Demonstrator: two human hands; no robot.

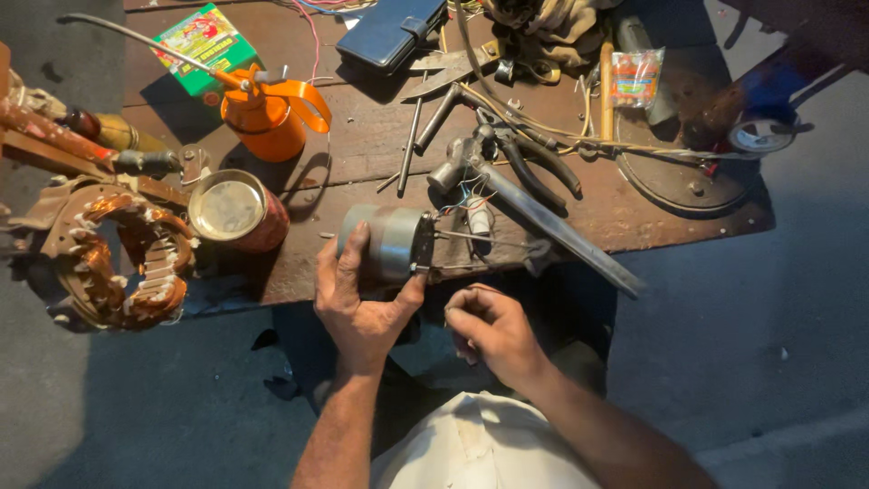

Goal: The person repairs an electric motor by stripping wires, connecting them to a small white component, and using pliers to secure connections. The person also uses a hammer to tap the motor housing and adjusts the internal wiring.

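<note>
I'm looking down on a worn brown wooden workbench (362, 136), its top scratched and stained. Grey concrete floor (797, 299) spreads right of the workbench and below it on the left, where the light is dim and shadowed.

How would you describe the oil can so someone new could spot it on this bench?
Start at the wooden workbench and look to its upper left part. The oil can stands there, just below the green box and above the round open tin. It alone is bright orange, with a long thin metal spout.
</note>
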